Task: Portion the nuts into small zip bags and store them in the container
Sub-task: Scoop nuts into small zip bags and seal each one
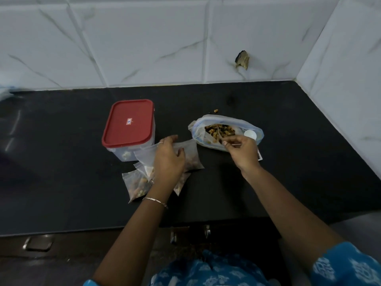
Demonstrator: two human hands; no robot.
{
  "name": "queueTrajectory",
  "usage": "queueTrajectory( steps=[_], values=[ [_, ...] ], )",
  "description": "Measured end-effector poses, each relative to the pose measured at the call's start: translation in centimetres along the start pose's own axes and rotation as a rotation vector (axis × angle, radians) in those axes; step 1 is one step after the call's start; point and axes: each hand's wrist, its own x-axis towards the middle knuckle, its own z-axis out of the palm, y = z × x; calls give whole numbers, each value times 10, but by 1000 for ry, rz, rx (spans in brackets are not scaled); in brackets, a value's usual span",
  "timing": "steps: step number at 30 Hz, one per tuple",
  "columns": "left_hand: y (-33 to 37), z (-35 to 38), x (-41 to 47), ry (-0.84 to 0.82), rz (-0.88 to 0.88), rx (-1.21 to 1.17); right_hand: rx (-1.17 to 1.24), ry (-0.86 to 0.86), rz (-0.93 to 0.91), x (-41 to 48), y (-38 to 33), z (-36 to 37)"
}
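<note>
On the counter (pixel 268 182), large bag (pixel 195 131) and small bags (pixel 137 182) hold nuts (pixel 219 130).

back wall (pixel 144 42): white marble-look tiles, grey veins | side wall (pixel 350 79): same tiles, meets the back wall in a corner on the right | dark ragged hole (pixel 242 59) in one back tile, perhaps a chip | desk (pixel 61 172): black stone, dim sheen at left | below: dark cabinet front (pixel 86 250), metal handle (pixel 37 243)
</note>
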Motion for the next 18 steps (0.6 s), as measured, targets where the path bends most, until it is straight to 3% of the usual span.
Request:
queueTrajectory(
  steps=[4, 6, 10, 18],
  values=[
    [16, 11, 2, 39, 175, 88, 1, 289, 100, 2, 20, -41],
    [28, 21, -1, -17, 252, 64, -12, 359, 142, 3, 30, -54],
    [45, 51, -7, -207, 375, 58, -87, 306, 172, 3, 38, -63],
    [57, 82, -7, -413, 387, 187, -211, 220, 184, 7, 46, -66]
  ],
)
